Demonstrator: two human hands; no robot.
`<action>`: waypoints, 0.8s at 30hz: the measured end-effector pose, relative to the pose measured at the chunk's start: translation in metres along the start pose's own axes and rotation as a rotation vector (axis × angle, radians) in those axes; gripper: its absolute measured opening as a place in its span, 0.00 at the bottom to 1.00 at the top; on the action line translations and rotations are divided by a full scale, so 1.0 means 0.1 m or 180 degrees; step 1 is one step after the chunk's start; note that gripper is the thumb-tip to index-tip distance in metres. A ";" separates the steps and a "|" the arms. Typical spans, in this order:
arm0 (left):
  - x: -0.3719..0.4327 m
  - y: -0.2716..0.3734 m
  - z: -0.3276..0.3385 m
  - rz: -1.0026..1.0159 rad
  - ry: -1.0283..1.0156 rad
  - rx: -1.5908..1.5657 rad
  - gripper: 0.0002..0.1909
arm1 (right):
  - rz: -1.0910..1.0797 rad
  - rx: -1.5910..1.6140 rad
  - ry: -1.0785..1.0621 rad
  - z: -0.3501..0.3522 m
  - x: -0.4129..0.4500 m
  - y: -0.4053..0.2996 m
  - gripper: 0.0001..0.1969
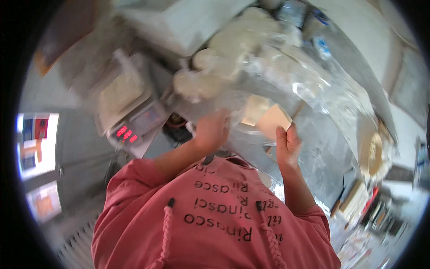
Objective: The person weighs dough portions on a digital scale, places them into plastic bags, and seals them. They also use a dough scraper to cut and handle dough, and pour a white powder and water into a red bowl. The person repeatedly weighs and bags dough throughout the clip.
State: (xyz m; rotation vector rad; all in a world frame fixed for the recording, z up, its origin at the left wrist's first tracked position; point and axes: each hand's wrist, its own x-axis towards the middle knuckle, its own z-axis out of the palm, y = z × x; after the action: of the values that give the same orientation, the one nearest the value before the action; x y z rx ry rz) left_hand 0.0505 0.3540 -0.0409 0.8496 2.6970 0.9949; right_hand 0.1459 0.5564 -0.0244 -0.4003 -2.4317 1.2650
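My right hand [288, 143] grips a stack of cream-coloured square sheets [274, 121] by its near corner, thumb on top. They look like dough wrappers. Another pale square stack [257, 109] lies right behind it, partly covered by the held one. Motion blurs my left hand [213, 129], whose fingers appear closed on a thin clear plastic bag [231, 102]. The bag reaches towards the pale squares; its exact edges are unclear. Beyond that hand sit pale lumps in clear plastic [198, 84], likely dough.
A digital scale [134, 117] with red digits stands to the left. The grey worktop [312, 144] carries clear plastic sheeting [299, 75] farther back. On the right are a cream ring-shaped thing [371, 153] and several small items. A large white box [181, 25] is at the back.
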 end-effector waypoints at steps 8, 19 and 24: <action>0.38 0.28 -0.23 -0.1601 0.0185 -0.3897 0.15 | 0.0018 -0.0869 -0.1734 0.58 0.59 0.41 0.08; 0.41 0.32 -0.31 -0.1500 -0.0213 -0.3491 0.19 | 0.2551 0.1620 -0.1342 0.58 0.68 1.22 0.13; 0.33 0.23 -0.23 -0.1163 0.0124 -0.2887 0.17 | 0.1917 0.0391 -0.1424 0.68 0.69 1.51 0.20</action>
State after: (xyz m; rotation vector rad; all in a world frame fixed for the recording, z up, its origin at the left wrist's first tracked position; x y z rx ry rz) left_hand 0.0264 0.3735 -0.0069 0.1500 1.9246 1.8612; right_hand 0.0660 0.6196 -0.1721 -0.9553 -2.6719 1.9146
